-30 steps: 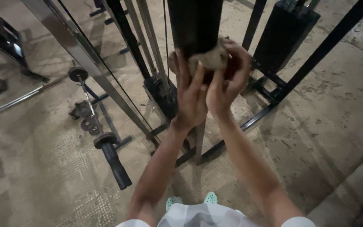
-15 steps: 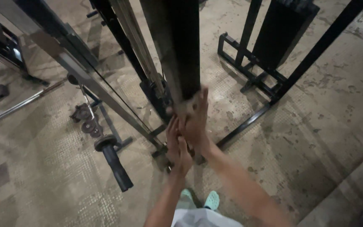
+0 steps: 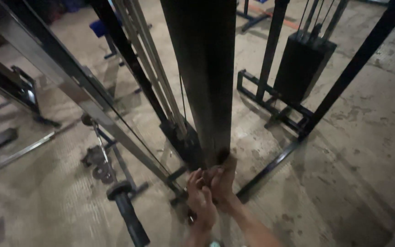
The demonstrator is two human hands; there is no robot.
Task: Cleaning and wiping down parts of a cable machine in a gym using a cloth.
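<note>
Head view: we are pressing both hands, left hand (image 3: 200, 201) and right hand (image 3: 223, 183), closed around the black upright post (image 3: 204, 82); what they grip is hidden; fingers risk pinching near the cable (image 3: 182, 98).

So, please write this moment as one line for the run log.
left hand: on black upright post, low | right hand: pressed on post beside it | cloth: not visible | nearby: black-grip bar

Light: dim, warm, indoor.
Shadows: soft under the frame on the floor (image 3: 353, 151).
Blur: slight overall, hands smeared.
Edges: wide-angle bending.
</note>
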